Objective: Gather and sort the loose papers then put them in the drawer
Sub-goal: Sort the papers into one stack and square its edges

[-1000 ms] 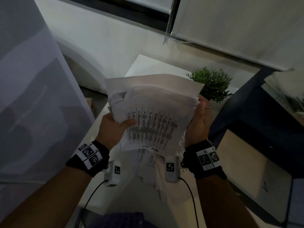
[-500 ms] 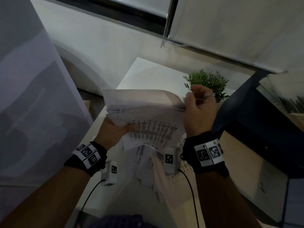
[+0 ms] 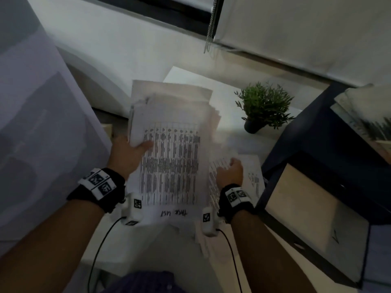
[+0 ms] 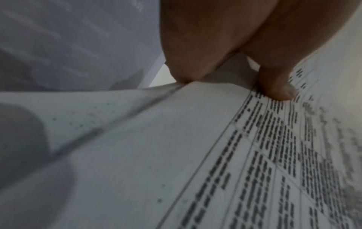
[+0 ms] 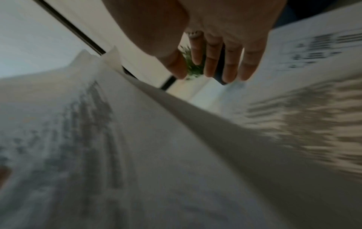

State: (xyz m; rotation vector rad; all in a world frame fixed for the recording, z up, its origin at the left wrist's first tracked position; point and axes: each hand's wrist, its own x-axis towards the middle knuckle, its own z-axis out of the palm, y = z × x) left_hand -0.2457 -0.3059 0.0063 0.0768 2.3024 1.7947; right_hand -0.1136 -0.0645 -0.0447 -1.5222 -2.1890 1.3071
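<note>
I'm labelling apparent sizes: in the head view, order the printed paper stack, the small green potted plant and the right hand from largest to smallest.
1. White printed paper stack, held nearer the camera, so enlarged.
2. Small green potted plant.
3. Right hand, partly behind the papers.

A small green plant in a dark pot [image 3: 263, 107] stands on the white table [image 3: 230, 96], under a beaded blind chain [image 3: 210, 26].

Your right hand [image 3: 229, 171] lets go of the paper stack [image 3: 171, 149] and drops, fingers straight, toward the loose sheet [image 3: 252, 166] beside the potted plant [image 3: 264, 106]; only your left hand [image 3: 129, 153] grips the stack now.
</note>
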